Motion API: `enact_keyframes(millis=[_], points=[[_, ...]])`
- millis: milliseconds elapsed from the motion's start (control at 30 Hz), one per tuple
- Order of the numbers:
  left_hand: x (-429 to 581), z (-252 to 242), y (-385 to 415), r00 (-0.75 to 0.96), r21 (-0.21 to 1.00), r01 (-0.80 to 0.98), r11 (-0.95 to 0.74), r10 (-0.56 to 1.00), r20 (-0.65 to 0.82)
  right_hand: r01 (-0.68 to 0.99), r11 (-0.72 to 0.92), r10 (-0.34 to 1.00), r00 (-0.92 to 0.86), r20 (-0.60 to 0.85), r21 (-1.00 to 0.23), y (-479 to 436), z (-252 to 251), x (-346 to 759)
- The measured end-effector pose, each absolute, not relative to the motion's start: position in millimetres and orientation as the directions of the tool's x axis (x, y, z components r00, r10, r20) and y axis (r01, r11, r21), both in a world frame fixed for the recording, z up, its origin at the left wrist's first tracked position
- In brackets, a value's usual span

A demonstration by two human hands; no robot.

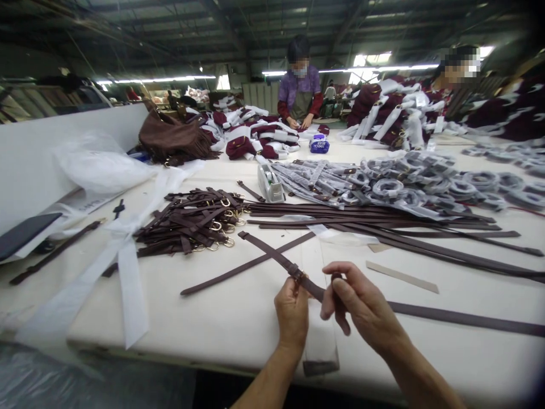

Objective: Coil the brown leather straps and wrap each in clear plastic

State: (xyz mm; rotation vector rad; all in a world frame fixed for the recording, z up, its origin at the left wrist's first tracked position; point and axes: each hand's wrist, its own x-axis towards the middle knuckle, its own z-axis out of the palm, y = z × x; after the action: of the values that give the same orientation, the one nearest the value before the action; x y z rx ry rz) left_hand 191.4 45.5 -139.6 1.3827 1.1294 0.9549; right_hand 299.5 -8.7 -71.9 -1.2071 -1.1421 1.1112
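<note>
My left hand (pixel 293 311) is closed on a dark brown strap (pixel 272 251) just below its small metal buckle (pixel 298 276). The strap slants up to the left from my fingers, and its other side runs toward my right hand (pixel 361 301). Thumb and forefinger of that hand pinch a dark strap end, with the other fingers bent below. A second brown strap (pixel 221 279) crosses under the first on the table. To the right, a long brown strap (pixel 464 319) reaches the frame edge, partly hidden behind my right hand.
Short buckled straps (pixel 187 224) lie heaped left, with long straps (pixel 383 218) beside them. Behind stand a tape dispenser (pixel 271 184) and plastic-wrapped straps (pixel 395 179). A fringed brown bag (pixel 170 136) rests farther back. A co-worker (pixel 299 88) handles maroon pieces across the table.
</note>
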Motion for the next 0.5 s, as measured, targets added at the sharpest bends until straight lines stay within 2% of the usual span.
enact_keyframes(millis=[67,133,333,500], points=[[191.8,-141.7,46.4,0.230,0.991,0.131,-0.026,0.973,-0.005,0.006,-0.136,0.986,0.095,-0.135,-0.991,-10.8,-78.4,306.5],[192.4,-144.6,47.3,0.235,0.988,0.138,-0.069,0.971,0.035,0.028,-0.214,0.974,0.087,-0.211,-0.976,-9.7,-80.3,311.7],[193.2,-153.7,46.0,0.258,0.957,0.196,-0.216,0.952,0.162,0.016,-0.214,0.972,0.100,-0.211,-0.977,-1.9,-84.3,318.4],[193.6,-155.2,42.1,0.282,0.904,0.225,-0.363,0.913,0.296,-0.010,-0.123,0.985,0.123,-0.123,-0.992,4.4,-97.7,318.4]])
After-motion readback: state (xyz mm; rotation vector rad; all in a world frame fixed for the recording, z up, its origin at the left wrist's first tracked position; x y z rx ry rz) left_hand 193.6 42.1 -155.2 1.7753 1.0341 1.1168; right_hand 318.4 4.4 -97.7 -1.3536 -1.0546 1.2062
